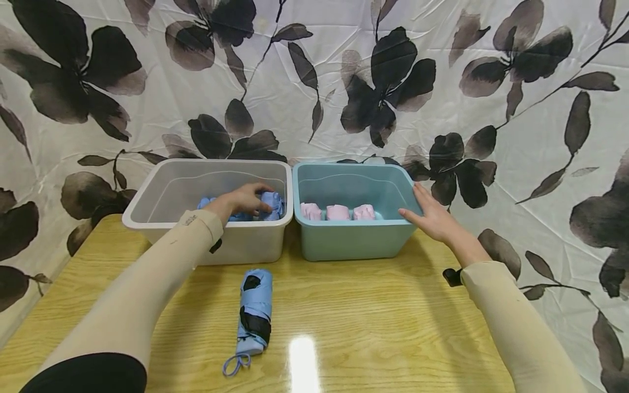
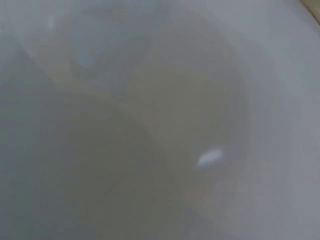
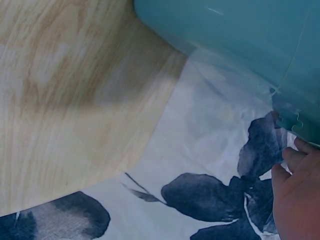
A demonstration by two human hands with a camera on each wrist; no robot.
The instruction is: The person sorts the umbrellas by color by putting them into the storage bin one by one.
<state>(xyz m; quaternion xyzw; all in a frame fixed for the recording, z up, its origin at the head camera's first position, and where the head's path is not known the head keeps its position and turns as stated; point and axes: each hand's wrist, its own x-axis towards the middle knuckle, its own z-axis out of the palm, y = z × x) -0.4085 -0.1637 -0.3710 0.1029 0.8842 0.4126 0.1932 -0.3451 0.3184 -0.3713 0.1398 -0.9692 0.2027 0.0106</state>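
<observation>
My left hand (image 1: 247, 200) reaches over the front rim into the grey-white bin (image 1: 206, 240), its thumb and fingers around a blue folded umbrella (image 1: 273, 205) at the right end. More blue fabric (image 1: 203, 202) shows beside that hand, partly hidden by it. My right hand (image 1: 433, 216) rests on the right rim of the teal bin (image 1: 351, 243), fingers fairly straight. Inside that bin stand three pink rolled bundles (image 1: 338, 212). Another blue folded umbrella (image 1: 256, 308), with dark bands and a wrist loop, lies on the table. The left wrist view is a pale blur.
Both bins stand side by side at the back of the wood-grain table (image 1: 368, 316). A floral cloth (image 1: 314, 82) hangs behind them. In the right wrist view, the table edge and cloth lie beside the teal bin's wall (image 3: 240, 40).
</observation>
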